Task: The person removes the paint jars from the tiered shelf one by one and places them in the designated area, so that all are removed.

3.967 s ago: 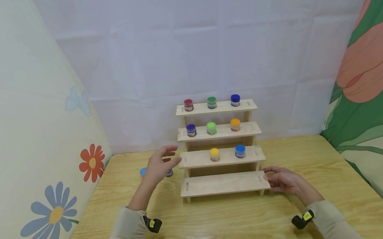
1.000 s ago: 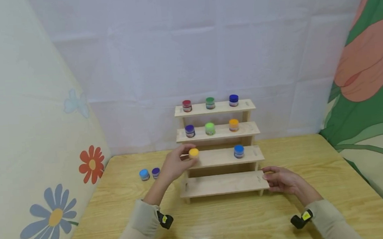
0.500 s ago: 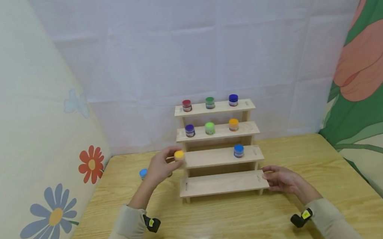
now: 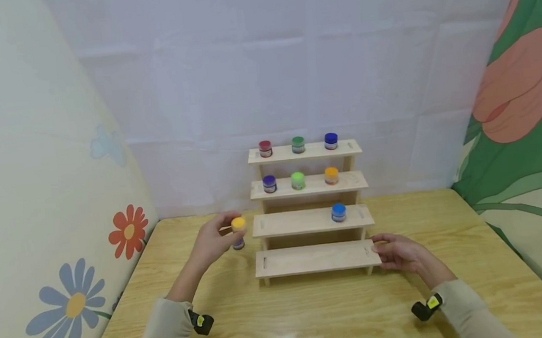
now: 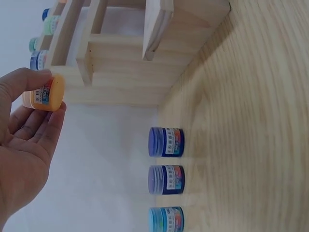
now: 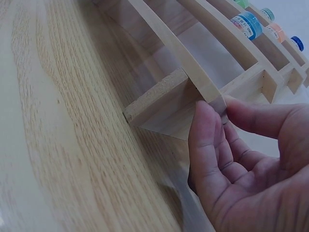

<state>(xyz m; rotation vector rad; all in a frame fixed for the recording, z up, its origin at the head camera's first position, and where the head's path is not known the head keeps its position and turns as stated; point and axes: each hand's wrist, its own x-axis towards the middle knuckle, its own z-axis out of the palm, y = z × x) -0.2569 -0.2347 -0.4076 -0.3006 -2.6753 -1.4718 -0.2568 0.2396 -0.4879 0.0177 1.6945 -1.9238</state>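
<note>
My left hand pinches a paint jar with a yellow lid between thumb and fingers, held up left of the wooden tiered shelf. In the left wrist view the yellow paint jar is tilted, its printed label showing. My right hand grips the right end of the lowest board, thumb on one face and fingers on the other, as the right wrist view shows at the board's corner. On the third tier down stands one blue paint jar, toward the right.
The top tier bears red, green and dark blue jars; below stand purple, light green and orange ones. Two purple jars and a light blue jar stand on the table left of the shelf.
My left hand took hold of the yellow paint jar on the third tier, lifted it off and carried it left, away from the shelf. My right hand has stayed at the lowest board's end.
</note>
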